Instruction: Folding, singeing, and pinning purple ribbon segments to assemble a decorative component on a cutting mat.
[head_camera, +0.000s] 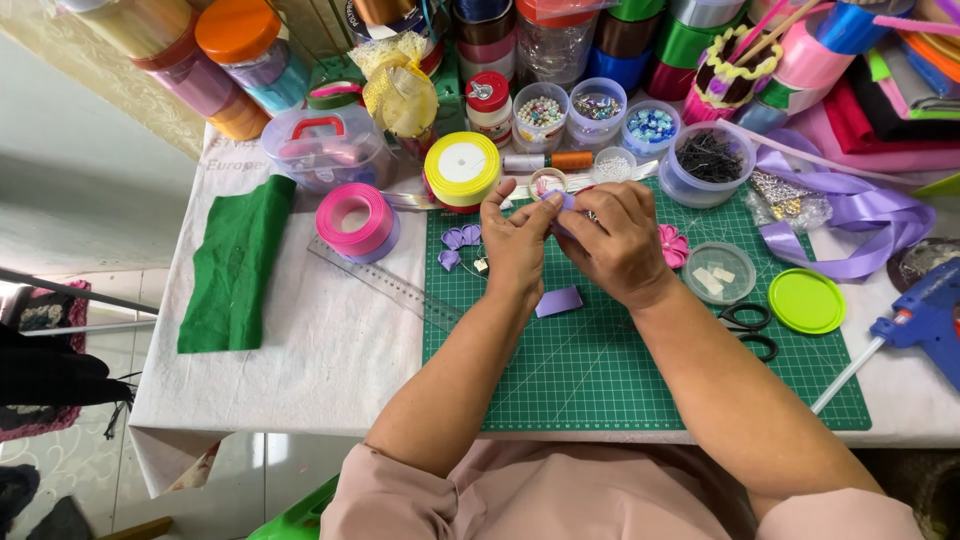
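Ribbon, a small lilac piece (562, 201), sits pinched between both hands above the green cutting mat (620, 370). The left hand (515, 245) and right hand (615, 240) close fingertips on its folded edge. It looks light, soft and slippery, so gripping at the fold seems best.

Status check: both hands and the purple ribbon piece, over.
Left hand and right hand together pinching a small purple ribbon piece above the green cutting mat. Folded purple petals lie left. Nothing blocking.

1. The table (300, 350) wears a white cloth.
2. A green cutting mat (600, 370) lies on it, centre.
3. Left lie a green felt piece (235, 265), a clear ruler (385, 285) and a pink ribbon roll (355, 222).
4. Right lie a green lid (807, 300) and a blue glue gun (925, 320).
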